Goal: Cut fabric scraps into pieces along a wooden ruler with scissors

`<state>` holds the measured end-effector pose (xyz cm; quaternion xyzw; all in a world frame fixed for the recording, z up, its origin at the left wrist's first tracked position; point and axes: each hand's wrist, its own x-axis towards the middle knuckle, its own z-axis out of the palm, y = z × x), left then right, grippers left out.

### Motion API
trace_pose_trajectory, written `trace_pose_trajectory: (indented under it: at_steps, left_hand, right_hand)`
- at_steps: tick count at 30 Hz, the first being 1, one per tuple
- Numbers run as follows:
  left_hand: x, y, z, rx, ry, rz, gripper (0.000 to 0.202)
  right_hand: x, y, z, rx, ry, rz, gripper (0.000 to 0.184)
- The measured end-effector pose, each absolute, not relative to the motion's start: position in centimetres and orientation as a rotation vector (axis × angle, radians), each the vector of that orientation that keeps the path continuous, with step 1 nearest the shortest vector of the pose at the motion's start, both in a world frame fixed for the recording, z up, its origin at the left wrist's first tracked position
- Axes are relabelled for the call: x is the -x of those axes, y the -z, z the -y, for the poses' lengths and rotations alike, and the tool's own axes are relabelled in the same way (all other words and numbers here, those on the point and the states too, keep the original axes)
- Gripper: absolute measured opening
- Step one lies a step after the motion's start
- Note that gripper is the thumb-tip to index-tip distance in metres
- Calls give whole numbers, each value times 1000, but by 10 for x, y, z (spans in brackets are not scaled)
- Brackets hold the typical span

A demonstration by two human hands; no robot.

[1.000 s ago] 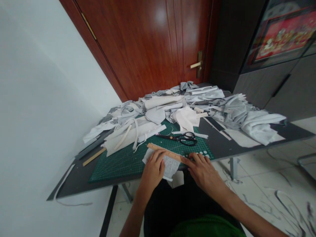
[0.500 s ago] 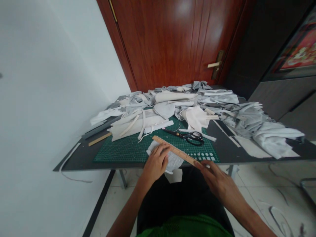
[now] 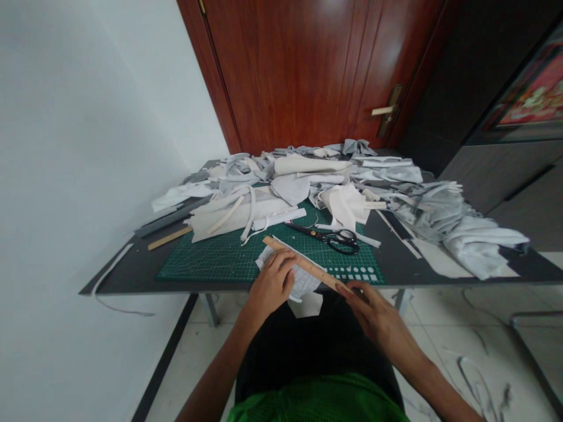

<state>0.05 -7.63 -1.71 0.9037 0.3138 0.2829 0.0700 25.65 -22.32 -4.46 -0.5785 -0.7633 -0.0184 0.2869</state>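
Observation:
A wooden ruler point(image 3: 303, 264) lies slantwise over a small piece of white fabric point(image 3: 298, 283) at the near edge of a green cutting mat point(image 3: 220, 258). My left hand point(image 3: 270, 283) rests flat on the fabric, its fingers stretched out and touching the ruler's left part. My right hand point(image 3: 373, 310) is at the ruler's near right end, fingertips closed on it. Black scissors point(image 3: 332, 238) lie on the mat just beyond the ruler.
A big heap of white and grey fabric scraps point(image 3: 352, 187) covers the back and right of the dark table point(image 3: 132, 271). A wooden stick point(image 3: 169, 238) lies at the left. A red-brown door point(image 3: 316, 70) stands behind. Fabric strips litter the tiled floor point(image 3: 475, 351).
The view has swung right and then steadied. Both hands stayed on the ruler and the fabric; my right hand slid back to the ruler's near end.

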Motion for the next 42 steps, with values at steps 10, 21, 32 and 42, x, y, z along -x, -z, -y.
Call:
trace_pose_trajectory:
  at_steps: [10,21,32,42]
  left_hand:
    - [-5,20,75,-2689,-945,-948,36]
    - [-5,20,73,-2674,-941,-963,35]
    - [-5,22,70,-2712,-927,-975,34]
    - [-7,21,71,-2684,-932,-980,36]
  right_hand:
    - [-273,14,217,1465,257,1805,27]
    - [-283,-6,189,1499,130,1718,44]
    - [-260,-24,203,1436,242,1907,51]
    - [-266,-21,196,1477,119,1834,41]
